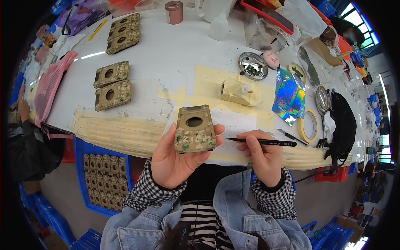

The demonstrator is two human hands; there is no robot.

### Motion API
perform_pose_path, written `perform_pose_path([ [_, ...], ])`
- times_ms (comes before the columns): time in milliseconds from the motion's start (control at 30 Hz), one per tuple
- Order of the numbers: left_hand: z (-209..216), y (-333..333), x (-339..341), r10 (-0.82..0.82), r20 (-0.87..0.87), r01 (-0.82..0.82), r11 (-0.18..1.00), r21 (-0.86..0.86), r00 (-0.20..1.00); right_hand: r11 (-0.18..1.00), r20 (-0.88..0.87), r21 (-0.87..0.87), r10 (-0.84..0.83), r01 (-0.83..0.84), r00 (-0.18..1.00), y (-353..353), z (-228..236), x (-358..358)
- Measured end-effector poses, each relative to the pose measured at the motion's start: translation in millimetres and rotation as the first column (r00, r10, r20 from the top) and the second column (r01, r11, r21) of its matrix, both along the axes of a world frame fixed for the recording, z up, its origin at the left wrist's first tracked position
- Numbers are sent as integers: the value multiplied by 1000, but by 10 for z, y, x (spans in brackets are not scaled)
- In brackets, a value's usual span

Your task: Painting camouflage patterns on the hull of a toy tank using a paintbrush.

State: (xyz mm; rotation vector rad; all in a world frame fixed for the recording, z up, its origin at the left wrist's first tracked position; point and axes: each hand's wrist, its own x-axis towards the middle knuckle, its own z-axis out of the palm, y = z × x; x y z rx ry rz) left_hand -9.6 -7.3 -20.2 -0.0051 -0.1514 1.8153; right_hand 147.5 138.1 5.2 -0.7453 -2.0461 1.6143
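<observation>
My left hand (170,166) holds up a tan and green pixel-camouflage toy tank hull (193,135), fingers and thumb along its sides. A large round hole opens in the hull's top. My right hand (266,160) pinches slim black tweezers (277,142), whose pointed tip aims left and stays a little apart from the hull. Beyond the hands, a round metal dish (262,71) holds small dark green pieces. A tape-covered block (233,92) with a small whitish piece on top stands nearer. Iridescent sheets (287,100) lie to its right.
More camouflage hulls (112,95) sit at the left on the white table. Below the edge, a blue crate (129,175) holds rows of them. A tape roll (307,127), a knife (291,136) and a black bag (343,125) lie right. A pink basket (56,85) stands left, near another person's hand.
</observation>
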Motion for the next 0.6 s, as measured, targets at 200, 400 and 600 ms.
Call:
perform_pose_path([
  [200,4,-3,3,5,-8,-5,1000,-8,1000,1000,2,0,13,-13,1000,-4,16,5],
  [400,7,-6,0,7,-14,-8,1000,-16,1000,999,-13,17,30,-30,999,-16,23,7],
  [600,14,-6,3,8,-7,-8,1000,-23,1000,999,-2,27,34,-34,999,-3,15,22],
])
